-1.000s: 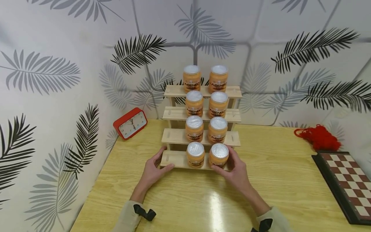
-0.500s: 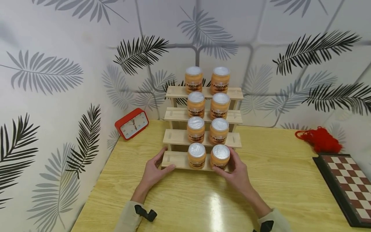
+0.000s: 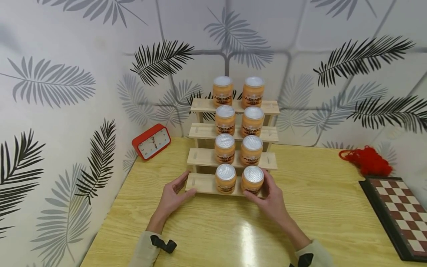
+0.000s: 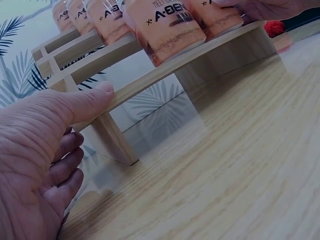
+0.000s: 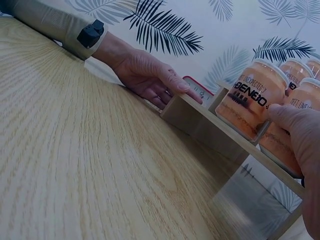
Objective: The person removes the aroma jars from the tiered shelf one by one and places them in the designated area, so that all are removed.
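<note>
Your left hand [image 3: 171,196] open, thumb touching the rack [image 3: 203,184] end | right hand [image 3: 271,198] fingers gripping the bottom-right jar [image 3: 252,180] | all on the worktop [image 3: 320,207]

From the head view we look forward and down from above at the yellow table [image 3: 213,230], with the stepped wooden rack [image 3: 203,184] at frame centre against the leaf-patterned wall. Our left wrist view sits low near the tabletop, very close to the left hand [image 4: 37,150], facing up along the rack's lowest shelf. Our right wrist view is equally low, looking across the table toward the same shelf from the other end, the right hand [image 5: 300,145] at the right edge. All three views share that shelf and its jars [image 3: 225,178].
</note>
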### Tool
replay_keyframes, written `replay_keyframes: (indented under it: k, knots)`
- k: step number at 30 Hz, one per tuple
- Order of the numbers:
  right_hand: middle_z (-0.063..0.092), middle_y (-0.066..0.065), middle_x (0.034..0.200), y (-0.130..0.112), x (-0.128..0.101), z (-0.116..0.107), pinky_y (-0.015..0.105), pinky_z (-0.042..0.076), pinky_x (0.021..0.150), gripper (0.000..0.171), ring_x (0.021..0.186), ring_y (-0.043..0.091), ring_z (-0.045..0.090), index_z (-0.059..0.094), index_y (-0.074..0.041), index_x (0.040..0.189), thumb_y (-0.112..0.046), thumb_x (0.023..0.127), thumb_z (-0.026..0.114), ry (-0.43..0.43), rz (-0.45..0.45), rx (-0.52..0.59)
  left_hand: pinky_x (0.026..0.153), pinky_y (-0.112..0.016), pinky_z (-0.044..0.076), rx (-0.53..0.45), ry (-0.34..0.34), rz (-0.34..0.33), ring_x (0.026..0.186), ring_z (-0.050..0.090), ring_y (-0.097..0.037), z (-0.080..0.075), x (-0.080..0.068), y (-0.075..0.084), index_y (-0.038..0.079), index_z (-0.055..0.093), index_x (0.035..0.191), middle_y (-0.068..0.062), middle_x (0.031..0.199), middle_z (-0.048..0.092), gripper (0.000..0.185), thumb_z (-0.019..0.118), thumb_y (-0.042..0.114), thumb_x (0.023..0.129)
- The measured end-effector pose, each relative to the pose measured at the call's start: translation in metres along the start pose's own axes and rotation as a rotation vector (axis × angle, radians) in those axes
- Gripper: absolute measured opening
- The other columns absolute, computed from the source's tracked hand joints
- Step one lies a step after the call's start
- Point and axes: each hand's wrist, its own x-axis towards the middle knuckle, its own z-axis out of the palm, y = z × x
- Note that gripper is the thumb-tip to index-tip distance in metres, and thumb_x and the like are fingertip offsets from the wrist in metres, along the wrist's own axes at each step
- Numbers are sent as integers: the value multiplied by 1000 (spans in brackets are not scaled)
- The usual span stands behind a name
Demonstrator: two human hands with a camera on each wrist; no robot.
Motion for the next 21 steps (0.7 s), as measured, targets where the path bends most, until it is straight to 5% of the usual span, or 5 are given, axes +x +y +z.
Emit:
replay_keyframes:
  k: [21]
  knots:
    - [59,20,140,-7,1,2,16,45,107,86,129,7,55,48,0,150,10,76,89,54,11,5,120,-44,37,20,12,1,147,45,-25,2,0,-2,5,50,155,-11,158,50,71,83,11,92]
